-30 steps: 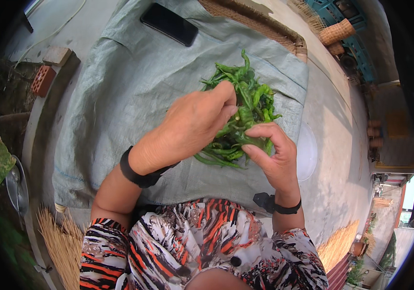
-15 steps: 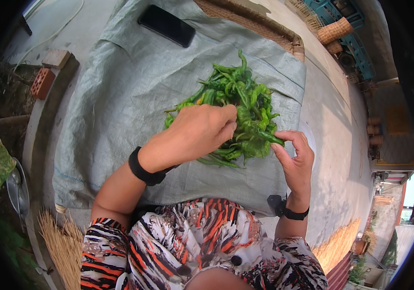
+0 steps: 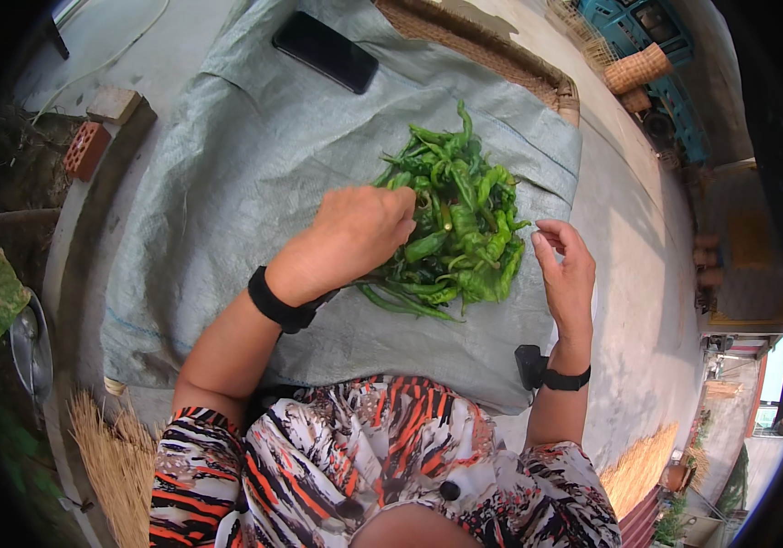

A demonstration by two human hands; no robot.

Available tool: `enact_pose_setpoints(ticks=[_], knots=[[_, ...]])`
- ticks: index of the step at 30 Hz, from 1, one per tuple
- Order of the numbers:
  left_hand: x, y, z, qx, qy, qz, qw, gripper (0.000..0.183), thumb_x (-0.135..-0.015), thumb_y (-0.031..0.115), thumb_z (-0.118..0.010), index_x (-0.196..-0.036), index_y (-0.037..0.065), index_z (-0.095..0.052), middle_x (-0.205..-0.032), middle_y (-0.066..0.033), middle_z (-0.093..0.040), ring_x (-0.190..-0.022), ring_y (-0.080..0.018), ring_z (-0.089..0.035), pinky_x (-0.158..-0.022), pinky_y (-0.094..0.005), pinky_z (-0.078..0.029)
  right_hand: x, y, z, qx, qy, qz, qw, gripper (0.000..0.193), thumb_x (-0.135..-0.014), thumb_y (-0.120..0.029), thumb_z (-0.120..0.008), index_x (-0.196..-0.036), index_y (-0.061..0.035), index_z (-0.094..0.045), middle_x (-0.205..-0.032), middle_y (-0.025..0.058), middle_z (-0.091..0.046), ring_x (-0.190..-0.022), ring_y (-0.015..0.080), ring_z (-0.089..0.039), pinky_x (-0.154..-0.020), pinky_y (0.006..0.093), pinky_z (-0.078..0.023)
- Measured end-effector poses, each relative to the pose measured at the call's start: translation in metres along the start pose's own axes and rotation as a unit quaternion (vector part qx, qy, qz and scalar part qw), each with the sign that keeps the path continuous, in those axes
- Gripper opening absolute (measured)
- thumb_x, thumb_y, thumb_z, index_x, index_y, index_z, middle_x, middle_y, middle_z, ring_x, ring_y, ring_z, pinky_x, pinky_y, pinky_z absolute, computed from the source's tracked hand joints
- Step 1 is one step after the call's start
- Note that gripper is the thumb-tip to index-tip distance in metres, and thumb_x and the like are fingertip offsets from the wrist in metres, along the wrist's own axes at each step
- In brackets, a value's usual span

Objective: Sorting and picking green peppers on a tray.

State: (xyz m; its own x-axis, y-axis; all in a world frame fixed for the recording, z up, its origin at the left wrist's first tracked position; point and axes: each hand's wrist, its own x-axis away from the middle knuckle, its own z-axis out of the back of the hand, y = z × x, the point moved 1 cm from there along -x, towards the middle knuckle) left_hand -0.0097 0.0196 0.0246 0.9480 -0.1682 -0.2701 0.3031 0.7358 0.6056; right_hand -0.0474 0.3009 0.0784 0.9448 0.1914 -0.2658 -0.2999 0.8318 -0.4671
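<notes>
A pile of green chilli peppers (image 3: 460, 215) lies on a grey woven sack (image 3: 254, 173) spread on the ground. My left hand (image 3: 355, 233) rests on the near left side of the pile, fingers curled down into the peppers; whether it grips one is hidden. My right hand (image 3: 567, 274) hovers just right of the pile, fingers loosely apart and nothing in them. Both wrists wear black bands.
A black phone (image 3: 325, 51) lies on the far part of the sack. A woven mat (image 3: 492, 47) sits behind it, with a small basket (image 3: 638, 66) at the far right. A red brick (image 3: 85, 149), a metal pan (image 3: 31, 352) and straw (image 3: 117, 466) are at the left.
My right hand has pulled away from the pile to the right and opened, letting go of the pepper it pinched. My left hand has stayed on the peppers.
</notes>
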Motion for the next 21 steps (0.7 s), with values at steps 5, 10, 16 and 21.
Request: enact_pose_setpoints(ticks=[5, 10, 16, 21], knots=[[-0.001, 0.0, 0.002, -0.008, -0.033, 0.011, 0.999, 0.014, -0.086, 0.021, -0.063, -0.088, 0.007, -0.062, -0.075, -0.0157, -0.065, -0.074, -0.037, -0.064, -0.064, -0.0483, -0.048, -0.028, -0.061, -0.047, 0.122, -0.077, 0.116, 0.983, 0.018, -0.085, -0.024, -0.067, -0.088, -0.0079, -0.06, -0.077, 0.0066, -0.063, -0.078, 0.0267, -0.061, -0.067, 0.0382, -0.045], [-0.001, -0.001, 0.003, 0.008, -0.049, 0.02, 0.999, 0.019, -0.086, 0.02, -0.063, -0.097, 0.007, -0.058, -0.076, -0.0165, -0.065, -0.075, -0.0375, -0.064, -0.065, -0.0488, -0.048, -0.041, -0.057, -0.064, 0.14, -0.072, 0.128, 0.979, 0.023, -0.085, -0.026, -0.067, -0.078, -0.0074, -0.054, -0.071, 0.008, -0.062, -0.07, 0.0309, -0.06, -0.06, 0.0398, -0.044], [-0.001, -0.004, -0.001, 0.047, 0.059, 0.073, 0.994, 0.061, -0.084, 0.011, -0.065, -0.138, 0.01, -0.037, -0.079, -0.0161, -0.065, -0.076, -0.0381, -0.064, -0.065, -0.0462, -0.05, -0.009, -0.058, -0.034, -0.062, -0.056, 0.018, 0.996, 0.017, -0.089, -0.018, -0.064, -0.081, -0.0053, -0.057, -0.062, 0.0029, -0.059, -0.053, 0.0119, -0.054, -0.052, 0.0271, -0.041], [-0.003, -0.003, -0.005, 0.028, 0.085, -0.003, 0.996, 0.056, -0.085, 0.008, -0.063, -0.137, 0.013, -0.043, -0.086, -0.0139, -0.068, -0.082, -0.0359, -0.065, -0.068, -0.0433, -0.051, 0.023, -0.059, -0.012, -0.242, -0.096, -0.051, 0.964, 0.019, -0.094, -0.016, -0.061, -0.081, -0.0038, -0.055, -0.062, -0.0019, -0.055, -0.058, 0.003, -0.051, -0.054, 0.0215, -0.039]])
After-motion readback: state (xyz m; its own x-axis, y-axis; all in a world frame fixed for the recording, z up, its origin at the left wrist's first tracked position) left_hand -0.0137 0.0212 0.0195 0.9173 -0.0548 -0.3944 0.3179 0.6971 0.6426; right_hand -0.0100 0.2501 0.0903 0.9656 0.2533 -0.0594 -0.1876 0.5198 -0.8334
